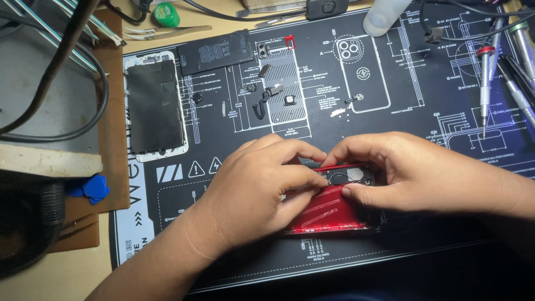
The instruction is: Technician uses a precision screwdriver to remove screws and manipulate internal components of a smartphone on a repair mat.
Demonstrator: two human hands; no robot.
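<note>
We see a black repair mat (423, 184) printed with white diagrams, covering most of the bench. On its left part lies a detached phone screen (155, 106), face down, with a flat black battery (215, 52) just beside its top corner. Near the middle of the mat's front half sits the red phone housing (329, 214), opened up, its inner parts showing at the top end. Our left hand (251, 189) lies over the housing's left side, fingers curled and pressed together, the thumb and forefinger tips pinching at the upper edge. Our right hand (412, 170) meets it from the other side, fingers bent close, thumb pressed on the red shell (what the fingertips grip is too small to tell). Screwdrivers (486, 83) lie at the right, blue picks (92, 188) at the left, and small loose parts (267, 92) above the hands.
</note>
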